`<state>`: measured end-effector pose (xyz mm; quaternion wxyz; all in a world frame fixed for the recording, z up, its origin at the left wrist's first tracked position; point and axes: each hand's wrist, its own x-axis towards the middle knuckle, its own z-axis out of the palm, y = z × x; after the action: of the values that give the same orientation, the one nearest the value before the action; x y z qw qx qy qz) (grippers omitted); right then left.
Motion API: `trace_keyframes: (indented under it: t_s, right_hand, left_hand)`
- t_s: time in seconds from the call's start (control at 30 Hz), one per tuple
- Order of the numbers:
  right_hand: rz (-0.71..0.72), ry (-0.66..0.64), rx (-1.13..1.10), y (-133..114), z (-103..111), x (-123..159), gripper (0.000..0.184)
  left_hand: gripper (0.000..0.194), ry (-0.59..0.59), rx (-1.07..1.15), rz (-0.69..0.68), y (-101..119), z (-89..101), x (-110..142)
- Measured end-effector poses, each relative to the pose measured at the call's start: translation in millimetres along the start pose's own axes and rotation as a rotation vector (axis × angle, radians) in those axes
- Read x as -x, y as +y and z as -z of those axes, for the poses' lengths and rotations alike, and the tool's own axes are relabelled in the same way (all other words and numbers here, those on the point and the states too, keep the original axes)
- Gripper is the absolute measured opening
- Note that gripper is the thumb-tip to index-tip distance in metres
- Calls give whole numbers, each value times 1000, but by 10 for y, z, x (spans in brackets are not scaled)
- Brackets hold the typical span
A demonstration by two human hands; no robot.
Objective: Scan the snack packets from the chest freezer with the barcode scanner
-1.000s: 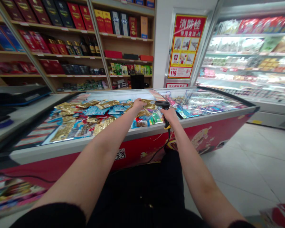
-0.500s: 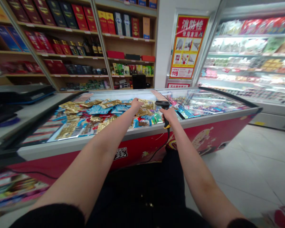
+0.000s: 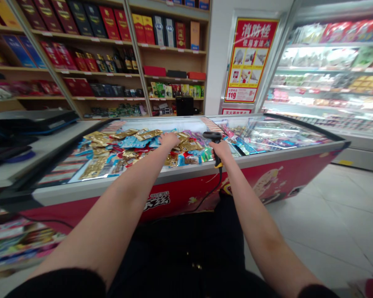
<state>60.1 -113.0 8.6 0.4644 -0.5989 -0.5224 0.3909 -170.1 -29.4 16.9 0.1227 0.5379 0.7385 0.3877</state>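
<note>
My right hand is wrapped round the handle of a black and yellow barcode scanner, whose cable hangs down in front of the freezer. My left hand lies over the pile of snack packets, fingers stretched out and partly spread, with nothing visibly gripped. Just right of it are gold packets; blue packets and more gold packets spread out to its left. Nearer the front edge lies a blue and red packet. Whether my left fingertips touch the packets cannot be made out.
The packets lie on top of a red chest freezer with a glass top. A counter with dark equipment stands at left. Behind are shelves of boxed bottles; a lit display fridge is at right, above tiled floor.
My left hand has moved left and its fingers have spread; the gold packet it was at now lies apart from it on the pile. My right hand keeps the scanner in about the same place.
</note>
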Motion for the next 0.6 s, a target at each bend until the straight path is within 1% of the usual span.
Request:
trace_keyframes:
  t_s: [0.1, 0.2, 0.27, 0.4, 0.5, 0.6]
  right_hand:
    - [-12, 19, -6, 42, 44, -22, 24]
    - [-48, 38, -7, 125, 121, -75, 26]
    - [-69, 50, -23, 199, 191, -116, 26]
    - [-87, 89, -53, 349, 378, -173, 26]
    - [-109, 129, -89, 449, 544, -206, 26]
    - [-119, 171, -147, 556, 711, -257, 23]
  left_hand:
    - [43, 27, -234, -61, 77, -52, -29]
    - [43, 32, -291, -140, 228, -161, -56]
    - [44, 6, -304, -189, 354, -277, -59]
    - [45, -93, -342, -294, 619, -596, -43]
    - [44, -167, -404, -373, 811, -868, -41]
    - [48, -246, -465, -449, 993, -1148, -54]
